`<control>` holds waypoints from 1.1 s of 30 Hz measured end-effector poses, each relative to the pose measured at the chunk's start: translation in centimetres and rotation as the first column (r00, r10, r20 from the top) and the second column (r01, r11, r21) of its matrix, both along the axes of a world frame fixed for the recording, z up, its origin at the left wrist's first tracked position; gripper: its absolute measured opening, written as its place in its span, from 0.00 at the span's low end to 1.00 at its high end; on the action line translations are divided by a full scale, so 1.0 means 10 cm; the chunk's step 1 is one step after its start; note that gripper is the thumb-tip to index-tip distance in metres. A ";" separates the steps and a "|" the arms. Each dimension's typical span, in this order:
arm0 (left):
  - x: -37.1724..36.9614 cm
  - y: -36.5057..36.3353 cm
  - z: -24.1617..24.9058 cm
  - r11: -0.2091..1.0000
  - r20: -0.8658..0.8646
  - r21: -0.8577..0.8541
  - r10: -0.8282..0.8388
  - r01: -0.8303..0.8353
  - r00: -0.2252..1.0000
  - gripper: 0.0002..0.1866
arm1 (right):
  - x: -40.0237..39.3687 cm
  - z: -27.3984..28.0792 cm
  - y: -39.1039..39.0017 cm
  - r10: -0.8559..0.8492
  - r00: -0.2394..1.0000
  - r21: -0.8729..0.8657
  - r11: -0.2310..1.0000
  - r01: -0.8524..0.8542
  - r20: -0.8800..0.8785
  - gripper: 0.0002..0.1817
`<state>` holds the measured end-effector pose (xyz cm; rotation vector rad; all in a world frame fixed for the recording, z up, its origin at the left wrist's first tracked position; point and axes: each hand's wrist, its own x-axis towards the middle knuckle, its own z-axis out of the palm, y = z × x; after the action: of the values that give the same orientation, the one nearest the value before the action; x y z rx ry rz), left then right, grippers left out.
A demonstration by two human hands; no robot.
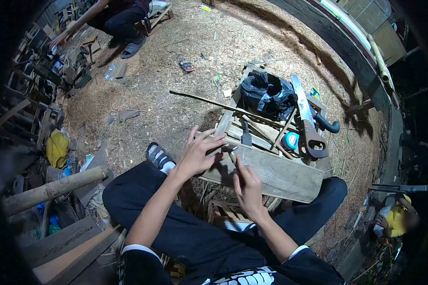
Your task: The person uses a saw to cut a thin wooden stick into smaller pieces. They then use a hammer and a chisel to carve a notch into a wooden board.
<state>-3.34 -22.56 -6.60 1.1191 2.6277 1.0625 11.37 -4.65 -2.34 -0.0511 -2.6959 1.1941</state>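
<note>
My left hand (pixel 199 151) is over the left end of a grey wooden board (pixel 280 173), its fingers spread apart. Just right of it, my right hand (pixel 248 185) is closed around a small slim piece (pixel 232 156), too small to name, that points up toward my left fingers. The board lies across a wooden crate in front of my knees. Beyond the board are a flat dark-handled tool (pixel 246 137), a blue and white round container (pixel 290 140), a handsaw (pixel 309 121), a black plastic bag (pixel 266 95) and a long thin strip (pixel 199 98).
Someone in dark trousers (pixel 123 23) crouches at the upper left, and a person in a yellow shirt (pixel 397 218) is at the lower right. A bamboo pole (pixel 57 190) juts in from the left. Shavings cover the ground (pixel 171 52); wood scraps and a yellow bag (pixel 57 148) lie left.
</note>
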 end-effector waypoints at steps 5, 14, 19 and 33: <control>0.02 0.00 -0.01 1.000 0.016 0.020 0.017 -0.017 1.000 0.25 | -0.02 0.11 -0.06 -0.080 0.993 -0.025 0.997 0.078 -0.085 0.34; 0.02 0.02 0.03 1.000 0.017 0.020 0.023 -0.024 1.000 0.25 | 0.00 0.03 -0.02 -0.008 1.000 0.062 0.998 0.008 -0.003 0.35; 0.02 0.01 0.02 1.000 0.017 0.019 0.020 -0.020 1.000 0.25 | -0.02 0.19 -0.05 -0.096 0.989 -0.030 0.995 0.093 -0.116 0.33; -0.01 0.03 0.06 1.000 0.039 -0.006 0.013 -0.013 0.999 0.26 | -0.10 0.13 0.04 -0.028 0.999 0.011 1.000 0.029 -0.028 0.32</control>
<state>-3.45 -22.26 -6.05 1.0706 2.6095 1.0670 10.33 -4.24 -1.02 -0.0706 -2.6692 1.1622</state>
